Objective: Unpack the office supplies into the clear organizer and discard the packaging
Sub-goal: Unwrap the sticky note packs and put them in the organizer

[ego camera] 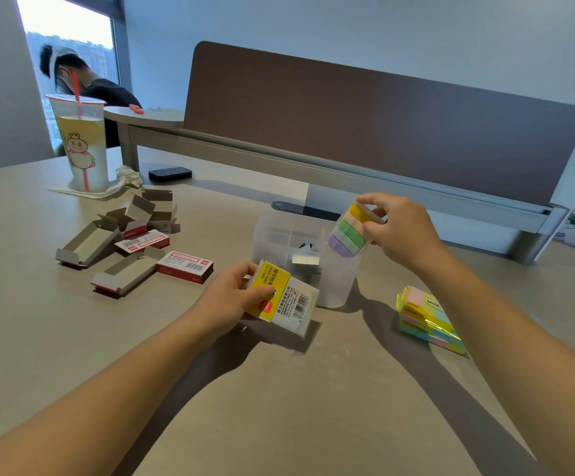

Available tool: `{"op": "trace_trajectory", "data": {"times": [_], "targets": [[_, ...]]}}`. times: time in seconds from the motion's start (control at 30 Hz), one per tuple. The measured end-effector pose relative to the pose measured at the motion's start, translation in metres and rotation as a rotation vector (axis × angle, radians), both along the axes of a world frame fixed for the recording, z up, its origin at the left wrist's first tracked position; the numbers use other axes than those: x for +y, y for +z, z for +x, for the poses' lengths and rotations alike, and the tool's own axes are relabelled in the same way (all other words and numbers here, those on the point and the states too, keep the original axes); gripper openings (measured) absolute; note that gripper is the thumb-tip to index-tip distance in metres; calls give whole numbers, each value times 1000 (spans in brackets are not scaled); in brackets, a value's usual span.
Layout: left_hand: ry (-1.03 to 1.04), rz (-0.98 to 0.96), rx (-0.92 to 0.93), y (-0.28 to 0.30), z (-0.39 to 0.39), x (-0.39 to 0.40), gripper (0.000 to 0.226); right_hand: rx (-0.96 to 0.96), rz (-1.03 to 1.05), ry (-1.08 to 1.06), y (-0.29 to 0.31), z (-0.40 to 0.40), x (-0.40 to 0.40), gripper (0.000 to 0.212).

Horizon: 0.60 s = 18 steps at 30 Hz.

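I read this as mid-unpack, index tabs step. Right hand (403,231) pinches the pastel multicolour strip of sticky index tabs (348,231), held just above the right-hand compartment of the clear frosted plastic organizer (339,283), centre of the beige desk (279,407). Left hand (233,297) grips the yellow-and-white tab wrapper (284,297), near side of the organizer. Next, I judge: lower tabs into the compartment, let go, then bin the wrapper. Opened red-and-white staple boxes (135,245) lie far left; a wrapped pastel sticky-note pack (428,321) waits right.

Bare table (279,407) near edge, opened boxes (131,242) crowd left, organizer (289,235) blocks centre.
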<state>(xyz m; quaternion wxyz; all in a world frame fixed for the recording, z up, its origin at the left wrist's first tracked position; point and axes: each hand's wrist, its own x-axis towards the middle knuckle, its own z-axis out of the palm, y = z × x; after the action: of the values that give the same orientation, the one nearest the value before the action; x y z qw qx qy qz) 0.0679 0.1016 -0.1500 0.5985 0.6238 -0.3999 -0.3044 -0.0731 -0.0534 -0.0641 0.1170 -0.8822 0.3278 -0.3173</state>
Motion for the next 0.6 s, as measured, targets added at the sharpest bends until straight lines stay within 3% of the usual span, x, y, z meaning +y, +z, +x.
{"op": "trace_trajectory", "data": {"times": [0.4,0.6], "targets": [[-1,29,0,1,-1,1,13,102,51,-16,5,7,1,40],[2,44,6,0,1,0,13,57,199,66,-11,10,-4,25]]}}
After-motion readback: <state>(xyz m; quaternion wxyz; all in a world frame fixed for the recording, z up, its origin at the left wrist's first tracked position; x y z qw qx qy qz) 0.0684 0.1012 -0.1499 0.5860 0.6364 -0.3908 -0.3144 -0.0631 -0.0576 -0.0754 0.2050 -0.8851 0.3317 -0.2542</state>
